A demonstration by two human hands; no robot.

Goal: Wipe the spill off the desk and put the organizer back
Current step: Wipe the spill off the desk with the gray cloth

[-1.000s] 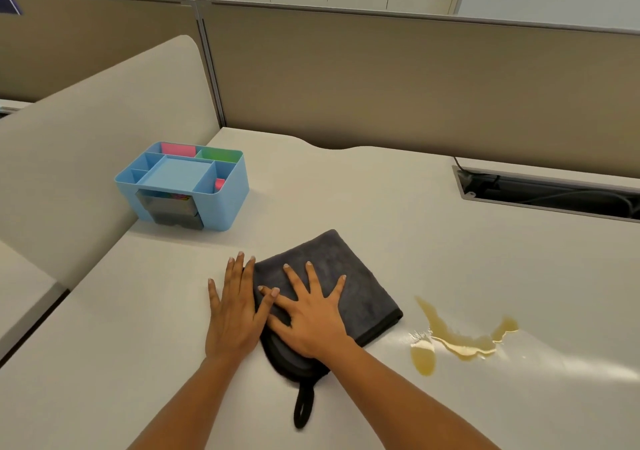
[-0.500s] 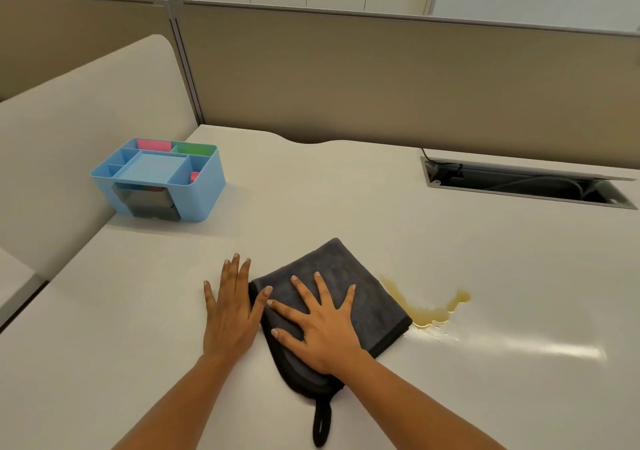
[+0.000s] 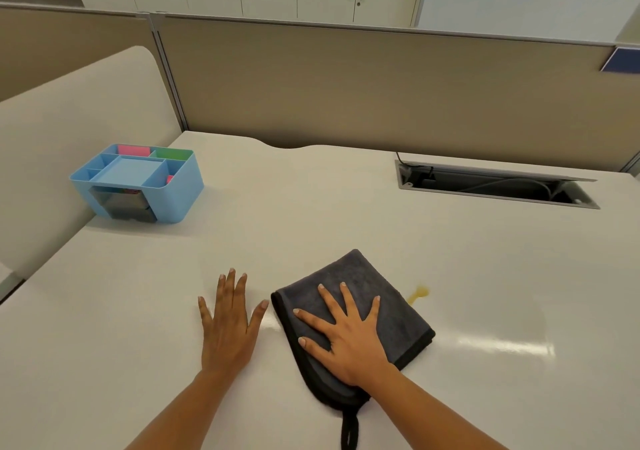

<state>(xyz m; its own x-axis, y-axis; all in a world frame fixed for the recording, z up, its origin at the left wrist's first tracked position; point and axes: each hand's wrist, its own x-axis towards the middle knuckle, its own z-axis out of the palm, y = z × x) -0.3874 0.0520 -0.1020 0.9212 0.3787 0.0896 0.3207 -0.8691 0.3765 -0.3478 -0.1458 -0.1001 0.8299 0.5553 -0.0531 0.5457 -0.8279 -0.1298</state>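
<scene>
Spill [image 3: 418,293]: small yellow patch showing just right of the dark cloth [image 3: 360,314], mid-near desk [image 3: 346,207]. Right hand [image 3: 349,342] flat on the cloth, fingers spread, gripping nothing. Left hand [image 3: 227,325] flat on bare desk beside it. Blue organizer [image 3: 138,183] far left, well apart.

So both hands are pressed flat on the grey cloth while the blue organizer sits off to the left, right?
Not quite. The head view shows only the right hand flat on the grey cloth; the left hand rests flat on the bare desk beside it, apart from the cloth. The blue organizer does sit off to the left.
</scene>
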